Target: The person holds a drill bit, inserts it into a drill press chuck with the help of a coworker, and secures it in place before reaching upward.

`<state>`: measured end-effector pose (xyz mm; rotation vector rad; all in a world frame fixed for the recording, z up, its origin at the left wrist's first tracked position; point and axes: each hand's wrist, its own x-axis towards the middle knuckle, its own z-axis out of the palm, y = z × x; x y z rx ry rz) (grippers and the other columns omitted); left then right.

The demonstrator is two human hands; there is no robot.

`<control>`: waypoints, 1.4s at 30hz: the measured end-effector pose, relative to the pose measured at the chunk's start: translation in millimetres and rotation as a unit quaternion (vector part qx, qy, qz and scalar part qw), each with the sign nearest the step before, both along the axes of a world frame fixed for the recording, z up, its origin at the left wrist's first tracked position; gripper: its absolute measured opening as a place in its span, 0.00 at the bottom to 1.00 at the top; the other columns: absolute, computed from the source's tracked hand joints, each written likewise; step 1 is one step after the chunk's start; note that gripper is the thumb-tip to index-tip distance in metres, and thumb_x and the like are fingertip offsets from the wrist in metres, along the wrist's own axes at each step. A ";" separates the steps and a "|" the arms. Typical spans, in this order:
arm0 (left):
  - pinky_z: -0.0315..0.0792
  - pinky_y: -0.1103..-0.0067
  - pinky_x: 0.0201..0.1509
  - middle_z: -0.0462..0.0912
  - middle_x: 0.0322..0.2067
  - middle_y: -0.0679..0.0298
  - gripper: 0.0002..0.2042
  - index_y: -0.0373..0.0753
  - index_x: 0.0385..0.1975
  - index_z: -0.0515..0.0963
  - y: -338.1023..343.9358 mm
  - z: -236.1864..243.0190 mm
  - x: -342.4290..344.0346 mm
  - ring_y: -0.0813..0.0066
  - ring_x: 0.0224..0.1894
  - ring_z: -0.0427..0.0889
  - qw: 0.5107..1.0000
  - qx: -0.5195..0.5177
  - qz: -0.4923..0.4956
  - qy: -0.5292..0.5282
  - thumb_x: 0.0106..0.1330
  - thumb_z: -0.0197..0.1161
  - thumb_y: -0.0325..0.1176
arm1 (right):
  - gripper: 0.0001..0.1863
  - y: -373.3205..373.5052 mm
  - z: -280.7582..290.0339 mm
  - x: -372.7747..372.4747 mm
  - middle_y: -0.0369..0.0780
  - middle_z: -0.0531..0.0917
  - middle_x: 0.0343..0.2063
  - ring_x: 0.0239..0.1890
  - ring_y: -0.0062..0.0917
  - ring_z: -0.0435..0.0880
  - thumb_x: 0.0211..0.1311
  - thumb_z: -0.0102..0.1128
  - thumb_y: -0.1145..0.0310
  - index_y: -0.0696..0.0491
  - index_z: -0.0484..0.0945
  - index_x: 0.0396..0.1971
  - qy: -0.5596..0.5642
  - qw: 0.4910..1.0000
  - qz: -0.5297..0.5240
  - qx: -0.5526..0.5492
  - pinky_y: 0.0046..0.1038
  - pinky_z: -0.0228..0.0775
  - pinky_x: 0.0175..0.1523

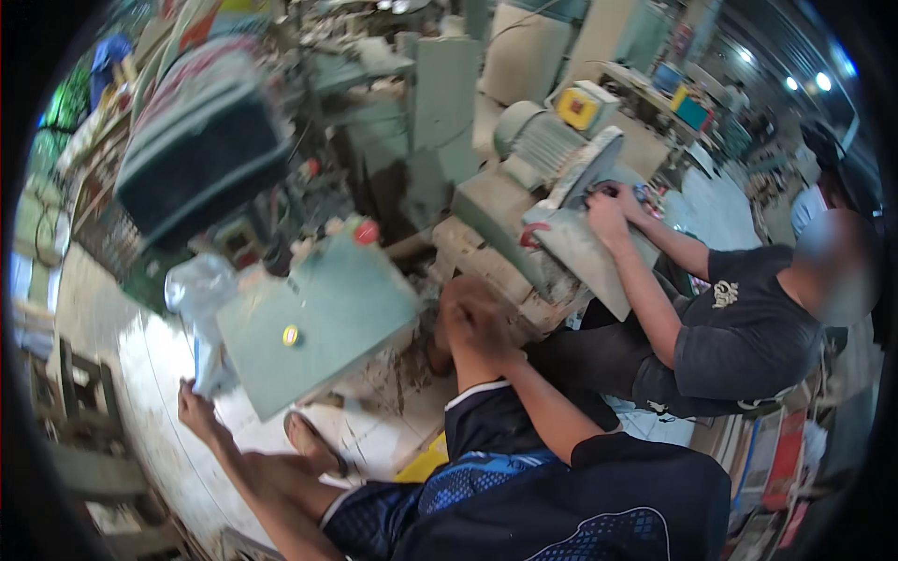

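Observation:
My left hand (pixel 195 411) is out at the left, beside the lower end of a clear plastic bag (pixel 213 323) with a thin blue strip along it. Its fingers are pinched together; what they hold, if anything, is too small to make out. Down by my right knee, my right hand (pixel 486 327) is blurred against the leg, and its fingers cannot be told apart. Between my hands stands a grey-green machine box (pixel 318 323) with a small yellow round sticker (pixel 291 335) and a red knob (pixel 366 232) at its far edge.
To the right a co-worker (pixel 748 318) presses something small to a large disc sander (pixel 594 168) with a motor (pixel 538 136). A dusty dark machine head (pixel 206 154) hangs at the upper left. Wooden racks (pixel 89 402) stand at far left; my sandalled foot (pixel 313 444) rests on white tiles.

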<state>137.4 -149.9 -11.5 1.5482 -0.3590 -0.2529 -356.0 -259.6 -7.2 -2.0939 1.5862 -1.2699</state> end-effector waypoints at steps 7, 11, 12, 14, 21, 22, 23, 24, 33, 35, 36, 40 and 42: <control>0.65 0.85 0.32 0.73 0.25 0.71 0.17 0.33 0.49 0.77 -78.5 119.1 13.7 0.87 0.27 0.68 0.964 -0.103 -0.217 -0.118 0.70 0.54 0.39 | 0.08 -20.0 11.8 -11.0 0.49 0.81 0.25 0.32 0.43 0.83 0.60 0.59 0.65 0.54 0.81 0.29 -0.074 0.994 0.065 -0.041 0.36 0.74 0.35; 0.73 0.78 0.50 0.80 0.48 0.60 0.18 0.31 0.56 0.73 -127.8 221.9 5.9 0.74 0.47 0.79 0.854 -0.083 -0.293 -0.422 0.71 0.51 0.33 | 0.06 -15.9 17.9 1.3 0.48 0.80 0.22 0.27 0.44 0.82 0.59 0.60 0.67 0.53 0.80 0.27 -0.059 0.997 0.038 -0.012 0.36 0.73 0.31; 0.73 0.77 0.51 0.80 0.49 0.59 0.17 0.31 0.56 0.73 -137.9 244.8 4.7 0.73 0.49 0.78 0.709 -0.029 -0.240 -0.662 0.71 0.51 0.33 | 0.06 -14.5 18.1 3.0 0.48 0.80 0.21 0.26 0.44 0.81 0.59 0.60 0.67 0.53 0.80 0.27 -0.069 0.996 0.031 -0.039 0.36 0.73 0.30; 0.71 0.76 0.54 0.79 0.51 0.60 0.17 0.33 0.55 0.75 -170.2 278.1 -1.3 0.72 0.52 0.77 0.860 -0.181 -0.460 -0.124 0.72 0.51 0.34 | 0.07 -16.0 19.3 5.5 0.48 0.79 0.21 0.25 0.44 0.81 0.60 0.60 0.66 0.53 0.80 0.27 -0.098 0.994 0.029 -0.030 0.37 0.72 0.30; 0.69 0.78 0.53 0.82 0.43 0.61 0.19 0.33 0.49 0.78 -247.5 332.7 26.3 0.74 0.46 0.78 0.871 -0.070 -0.385 -0.297 0.69 0.56 0.42 | 0.09 -20.7 27.0 0.9 0.48 0.79 0.20 0.23 0.43 0.80 0.61 0.59 0.65 0.55 0.80 0.27 -0.120 0.990 0.067 0.040 0.37 0.71 0.29; 0.70 0.77 0.52 0.83 0.41 0.61 0.18 0.33 0.47 0.79 -250.9 334.5 31.8 0.73 0.45 0.79 0.868 -0.046 -0.378 -0.319 0.68 0.56 0.42 | 0.09 -21.6 26.8 0.7 0.48 0.79 0.20 0.23 0.43 0.80 0.61 0.59 0.65 0.55 0.80 0.27 -0.117 0.990 0.069 0.049 0.36 0.71 0.29; 0.70 0.76 0.50 0.83 0.40 0.60 0.18 0.33 0.46 0.80 -252.2 336.1 36.4 0.73 0.43 0.79 0.865 -0.022 -0.371 -0.339 0.68 0.56 0.42 | 0.09 -22.8 26.2 0.3 0.48 0.79 0.20 0.23 0.43 0.80 0.61 0.59 0.65 0.55 0.80 0.27 -0.125 0.990 0.063 0.037 0.36 0.71 0.29; 0.71 0.75 0.49 0.83 0.38 0.60 0.17 0.33 0.44 0.80 -253.0 336.9 39.3 0.72 0.41 0.80 0.860 0.001 -0.363 -0.358 0.67 0.57 0.41 | 0.09 -24.2 25.2 0.1 0.48 0.78 0.20 0.23 0.43 0.80 0.61 0.59 0.65 0.55 0.80 0.27 -0.134 0.989 0.058 0.024 0.36 0.71 0.28; 0.68 0.72 0.30 0.77 0.17 0.58 0.15 0.33 0.22 0.79 -265.8 341.8 42.1 0.71 0.22 0.76 0.837 0.051 -0.089 -0.538 0.62 0.55 0.39 | 0.12 -42.1 21.4 5.4 0.46 0.71 0.14 0.15 0.29 0.68 0.64 0.55 0.68 0.60 0.75 0.24 -0.199 0.978 0.064 0.022 0.30 0.63 0.24; 0.66 0.73 0.29 0.77 0.16 0.61 0.16 0.32 0.20 0.78 -271.9 343.5 60.7 0.73 0.21 0.74 0.888 0.020 -0.051 -0.456 0.60 0.55 0.39 | 0.13 -45.0 23.3 6.0 0.46 0.71 0.14 0.15 0.27 0.67 0.65 0.54 0.68 0.60 0.75 0.24 -0.196 0.978 0.074 0.018 0.30 0.63 0.24; 0.66 0.72 0.28 0.76 0.16 0.62 0.16 0.33 0.20 0.78 -275.4 344.0 73.6 0.73 0.21 0.74 0.922 0.016 -0.082 -0.379 0.58 0.56 0.41 | 0.12 -45.7 24.1 5.4 0.46 0.73 0.16 0.17 0.27 0.69 0.65 0.54 0.68 0.61 0.76 0.25 -0.183 0.980 0.068 0.040 0.30 0.64 0.25; 0.68 0.70 0.27 0.76 0.17 0.58 0.14 0.34 0.20 0.79 -306.7 328.1 126.8 0.73 0.20 0.74 0.969 -0.022 -0.026 -0.244 0.57 0.57 0.40 | 0.10 -46.6 24.4 1.5 0.48 0.81 0.24 0.25 0.38 0.81 0.65 0.53 0.69 0.61 0.78 0.31 -0.212 0.975 0.071 0.004 0.31 0.71 0.32; 0.66 0.71 0.23 0.74 0.17 0.58 0.10 0.34 0.22 0.76 -322.4 319.8 153.2 0.72 0.18 0.72 0.989 -0.097 -0.022 -0.113 0.58 0.55 0.35 | 0.10 -46.8 22.0 -1.1 0.48 0.81 0.25 0.27 0.38 0.82 0.65 0.52 0.70 0.62 0.78 0.33 -0.205 0.976 0.067 0.024 0.31 0.72 0.34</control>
